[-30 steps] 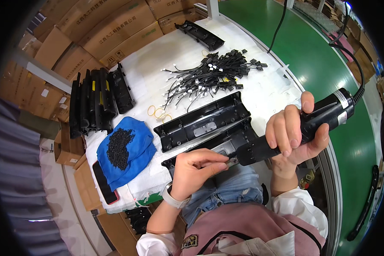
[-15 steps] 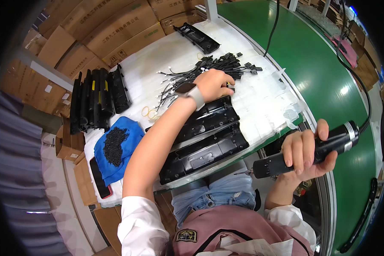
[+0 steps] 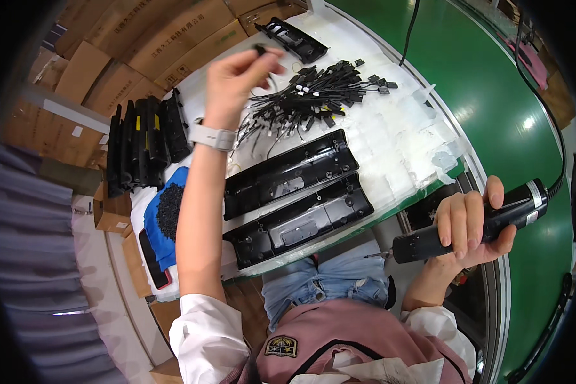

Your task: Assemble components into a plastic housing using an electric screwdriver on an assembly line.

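Note:
My left hand [image 3: 232,83] is raised over the far left of the table, pinching the black end of a thin cable [image 3: 260,48]. Its thin lead hangs down, smeared by motion. Just right of that hand lies a heap of black cables [image 3: 320,93] with small white and black plugs. In my right hand [image 3: 467,224] is a black electric screwdriver [image 3: 422,245], its bit pointing left, off the table's front edge. Two long black plastic housings [image 3: 288,171] [image 3: 301,221] lie side by side in front of me, inner faces up.
A blue cloth [image 3: 152,221] carries a pile of small black screws [image 3: 168,211], with a phone [image 3: 152,259] beside it. Several black housings [image 3: 144,144] stand at the left; another housing [image 3: 293,40] lies at the far edge. Cardboard boxes [image 3: 179,38] rise behind. A green surface [image 3: 486,96] runs along the right.
My left hand has moved from the cable heap up and left, lifting a cable away. The right hand with the screwdriver has shifted slightly right.

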`<state>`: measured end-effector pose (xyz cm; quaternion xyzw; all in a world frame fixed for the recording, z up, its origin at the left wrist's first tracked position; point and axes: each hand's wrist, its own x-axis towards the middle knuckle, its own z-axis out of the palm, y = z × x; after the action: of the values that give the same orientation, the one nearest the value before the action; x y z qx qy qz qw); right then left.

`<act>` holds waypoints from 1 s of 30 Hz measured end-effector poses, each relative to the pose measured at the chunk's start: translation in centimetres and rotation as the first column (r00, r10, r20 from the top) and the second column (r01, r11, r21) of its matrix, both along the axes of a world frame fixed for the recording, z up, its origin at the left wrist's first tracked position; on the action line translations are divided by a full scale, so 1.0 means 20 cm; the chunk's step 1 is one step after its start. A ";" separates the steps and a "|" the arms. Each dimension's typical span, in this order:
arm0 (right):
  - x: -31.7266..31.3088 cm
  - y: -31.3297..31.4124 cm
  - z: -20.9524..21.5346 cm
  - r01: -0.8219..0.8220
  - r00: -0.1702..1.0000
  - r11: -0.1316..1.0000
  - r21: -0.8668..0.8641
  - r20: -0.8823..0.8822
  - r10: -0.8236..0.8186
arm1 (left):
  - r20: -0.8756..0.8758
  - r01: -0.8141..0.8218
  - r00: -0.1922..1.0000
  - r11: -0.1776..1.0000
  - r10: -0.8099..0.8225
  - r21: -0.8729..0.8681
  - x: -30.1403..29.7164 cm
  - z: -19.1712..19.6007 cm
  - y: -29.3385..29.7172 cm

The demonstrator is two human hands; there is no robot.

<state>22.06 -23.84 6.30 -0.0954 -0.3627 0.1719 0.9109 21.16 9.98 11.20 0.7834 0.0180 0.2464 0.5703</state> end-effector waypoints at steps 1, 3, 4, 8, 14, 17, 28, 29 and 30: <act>0.00 0.01 0.00 -0.002 1.000 1.000 0.000 -0.002 0.002 | 0.036 -0.007 0.999 0.999 0.009 -0.053 -0.02 0.00 0.05; -0.01 0.02 0.00 -0.010 1.000 1.000 -0.010 -0.009 0.009 | 0.024 0.036 0.999 0.971 -0.032 -0.235 -0.07 -0.01 0.10; -0.01 0.03 0.00 -0.014 1.000 1.000 -0.012 -0.009 0.014 | 0.024 0.032 0.999 0.971 -0.027 -0.238 -0.08 -0.02 0.10; -0.05 0.08 0.03 -0.002 1.000 1.000 -0.025 -0.012 0.002 | 0.168 -0.021 0.980 0.896 0.105 -0.443 -0.11 -0.05 0.15; -0.06 0.09 0.03 -0.026 0.999 0.998 -0.061 0.029 0.027 | -0.174 -0.111 0.979 0.993 0.104 -0.033 -0.05 -0.16 0.27; -0.07 0.10 0.04 -0.008 0.998 0.994 -0.110 0.062 0.015 | -0.112 -0.059 0.991 0.996 0.066 0.064 -0.08 -0.17 0.25; -0.08 0.12 0.03 -0.009 0.998 0.993 -0.116 0.058 0.015 | -0.071 0.021 0.997 0.979 -0.007 0.205 0.06 -0.16 0.06; -0.09 0.12 0.04 -0.002 0.998 0.993 -0.116 0.058 0.009 | -0.071 0.028 0.997 0.978 -0.014 0.205 0.07 -0.17 0.03; -0.09 0.13 0.04 0.020 0.999 0.995 -0.100 0.043 -0.015 | -0.084 0.074 0.995 0.945 -0.050 0.317 0.07 -0.18 -0.01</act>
<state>20.27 -21.16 7.18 -0.1479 -0.3719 0.1798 0.8986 22.53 9.87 7.59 0.8743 -0.0257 0.1985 0.4423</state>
